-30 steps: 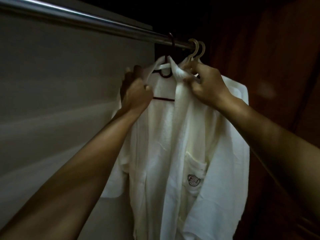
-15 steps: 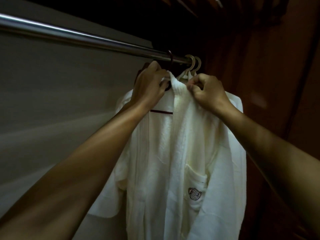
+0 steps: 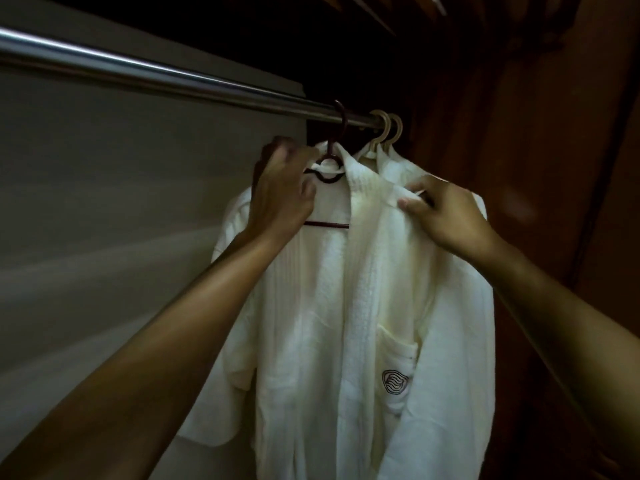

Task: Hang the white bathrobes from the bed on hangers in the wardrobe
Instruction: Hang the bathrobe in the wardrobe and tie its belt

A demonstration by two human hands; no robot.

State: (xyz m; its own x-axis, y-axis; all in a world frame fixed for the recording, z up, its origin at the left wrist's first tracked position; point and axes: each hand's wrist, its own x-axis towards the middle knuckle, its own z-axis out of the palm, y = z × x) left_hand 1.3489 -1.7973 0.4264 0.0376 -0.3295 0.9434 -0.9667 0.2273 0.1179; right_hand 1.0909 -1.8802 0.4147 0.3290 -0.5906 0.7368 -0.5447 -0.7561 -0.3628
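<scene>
Wardrobe interior, dim: pale back panel (image 3: 121, 202), wood side wall (image 3: 554, 150) at 3 o'clock. One metal rail (image 3: 173, 77), entering from 10 o'clock. One white bathrobe (image 3: 329, 306), centre, hung on dark hanger (image 3: 327, 224). Two cream hangers (image 3: 384, 129) just beside. The left hand (image 3: 284, 192) grips the robe's shoulder at 11 o'clock. The right hand (image 3: 446, 216) pinches the collar fabric at 1 o'clock.

Hem of the robe (image 3: 311, 306) runs off the bottom edge; hanger (image 3: 327, 181) mostly hidden under it and the left hand (image 3: 280, 199); rail (image 3: 138, 72) cut off left.
</scene>
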